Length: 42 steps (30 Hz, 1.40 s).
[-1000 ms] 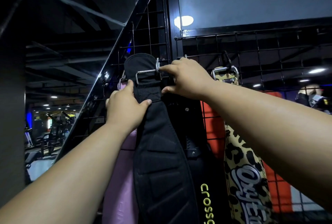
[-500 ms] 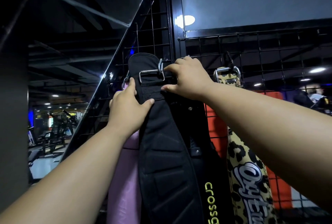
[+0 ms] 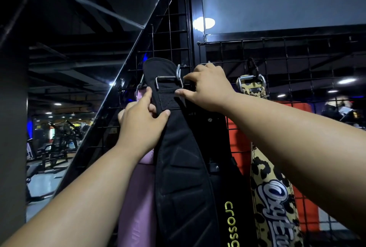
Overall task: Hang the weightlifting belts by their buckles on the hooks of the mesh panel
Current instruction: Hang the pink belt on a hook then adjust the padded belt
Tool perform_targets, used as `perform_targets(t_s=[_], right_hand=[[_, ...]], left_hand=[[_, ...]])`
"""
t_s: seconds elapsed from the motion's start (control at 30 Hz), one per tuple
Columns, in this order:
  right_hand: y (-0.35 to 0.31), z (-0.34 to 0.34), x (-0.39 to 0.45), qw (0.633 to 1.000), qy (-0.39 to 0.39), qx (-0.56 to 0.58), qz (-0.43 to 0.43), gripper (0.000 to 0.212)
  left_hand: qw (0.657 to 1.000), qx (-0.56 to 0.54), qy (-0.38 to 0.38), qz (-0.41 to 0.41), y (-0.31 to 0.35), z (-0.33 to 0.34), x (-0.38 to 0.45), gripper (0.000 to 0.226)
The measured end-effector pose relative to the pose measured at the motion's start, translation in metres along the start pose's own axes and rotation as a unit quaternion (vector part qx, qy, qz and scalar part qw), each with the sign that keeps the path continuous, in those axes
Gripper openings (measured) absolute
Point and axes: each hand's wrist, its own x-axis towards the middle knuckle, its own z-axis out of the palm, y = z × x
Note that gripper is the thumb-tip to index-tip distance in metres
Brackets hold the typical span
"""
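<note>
The black padded nylon weightlifting belt hangs long-axis vertical against the black wire mesh panel, near its left edge, its upper end at the level of the hands. The silver metal buckle lies crosswise at that upper end, just left of the right hand, the nearer hand, whose thumb and forefinger pinch the buckle's right side. The left hand grips the strap just below, fingers curled round its left edge. The hook itself is hidden (probably behind the buckle). A leopard-print belt already hangs further right.
</note>
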Motion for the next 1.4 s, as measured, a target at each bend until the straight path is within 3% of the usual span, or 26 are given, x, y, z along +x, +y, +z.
perform_targets(t_s=[0.2, 0.47, 0.7, 0.9, 1.13, 1.4], right_hand=[[-0.007, 0.003, -0.002, 1.000, 0.015, 0.002, -0.015, 0.073], [-0.016, 0.001, 0.008, 0.999, 0.023, 0.037, -0.011, 0.084], [-0.026, 0.010, 0.011, 0.998, 0.015, 0.044, -0.029, 0.073], [-0.033, 0.013, 0.018, 1.000, -0.002, 0.014, -0.021, 0.074], [-0.035, 0.012, 0.025, 1.000, -0.015, 0.000, -0.012, 0.072], [-0.036, 0.008, 0.027, 0.999, -0.035, 0.016, 0.000, 0.071]], left_hand=[[0.997, -0.057, 0.053, 0.001, -0.023, -0.013, 0.005, 0.063], [0.985, -0.112, 0.036, -0.128, -0.037, -0.018, 0.038, 0.057], [0.994, -0.065, 0.043, -0.074, -0.035, -0.006, 0.047, 0.066], [0.995, -0.049, 0.044, -0.077, -0.036, -0.004, 0.059, 0.070], [0.989, -0.097, 0.025, -0.104, -0.040, -0.001, 0.064, 0.061], [0.960, -0.240, 0.029, -0.144, -0.049, -0.010, 0.082, 0.061]])
